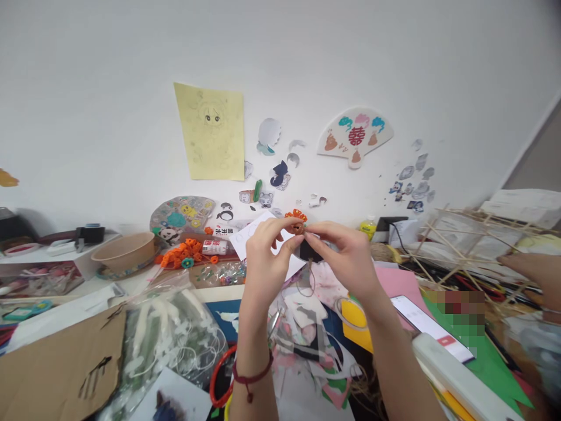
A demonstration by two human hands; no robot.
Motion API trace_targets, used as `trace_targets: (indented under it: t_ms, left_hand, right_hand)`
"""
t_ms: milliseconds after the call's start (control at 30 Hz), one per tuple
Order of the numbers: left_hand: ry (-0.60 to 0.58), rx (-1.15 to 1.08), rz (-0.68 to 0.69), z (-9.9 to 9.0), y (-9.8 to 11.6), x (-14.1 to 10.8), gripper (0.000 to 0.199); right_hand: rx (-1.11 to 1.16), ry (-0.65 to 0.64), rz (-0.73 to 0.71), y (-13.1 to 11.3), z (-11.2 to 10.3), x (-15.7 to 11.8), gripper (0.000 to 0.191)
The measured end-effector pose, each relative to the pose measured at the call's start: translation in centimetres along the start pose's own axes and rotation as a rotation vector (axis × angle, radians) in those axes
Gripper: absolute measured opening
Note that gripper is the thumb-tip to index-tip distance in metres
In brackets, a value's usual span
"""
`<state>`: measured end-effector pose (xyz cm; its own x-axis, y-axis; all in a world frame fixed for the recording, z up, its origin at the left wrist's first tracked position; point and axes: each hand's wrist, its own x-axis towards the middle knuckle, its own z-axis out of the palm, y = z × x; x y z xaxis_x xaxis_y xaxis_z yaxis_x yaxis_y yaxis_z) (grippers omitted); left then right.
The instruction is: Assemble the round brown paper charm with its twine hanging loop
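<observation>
Both my hands are raised in front of me over the cluttered table, fingertips nearly meeting. My left hand (pixel 268 252) is closed in a pinch on a small orange flower-shaped piece (pixel 297 215), whose petals stick up above the fingers. A small round brown part sits at its base, partly hidden by the fingertips. My right hand (pixel 348 257) pinches close beside it at the right. What its fingertips grip is too small to make out. A thin brown cord (pixel 312 275) hangs down below the fingertips.
Orange pieces (pixel 188 251) lie in a pile at the left back, by a tan basin (pixel 123 251). Paper scraps (pixel 302 333) cover the middle. At the right are a phone (pixel 432 327), a stick frame (pixel 460 245) and another person's hand (pixel 532 266). Cardboard (pixel 56 368) lies front left.
</observation>
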<state>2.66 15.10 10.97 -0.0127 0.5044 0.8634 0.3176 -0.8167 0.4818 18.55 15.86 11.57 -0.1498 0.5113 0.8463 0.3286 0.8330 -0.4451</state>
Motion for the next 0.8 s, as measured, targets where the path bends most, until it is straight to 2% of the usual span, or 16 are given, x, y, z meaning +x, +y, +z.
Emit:
trace_targets:
  t_ms: [267, 533, 800]
  left_hand:
    - [-0.054, 0.038, 0.068, -0.26, 0.38, 0.01, 0.025]
    - [-0.067, 0.146, 0.087, 0.15, 0.73, -0.11, 0.016]
    - [-0.011, 0.112, 0.138, 0.37, 0.76, -0.17, 0.018]
  right_hand:
    - [-0.102, 0.003, -0.11, -0.26, -0.58, 0.02, 0.012]
    - [-0.217, 0.049, -0.179, -0.78, -0.57, 0.03, 0.009]
    - [-0.291, 0.089, -0.267, -0.64, -0.25, -0.03, 0.014]
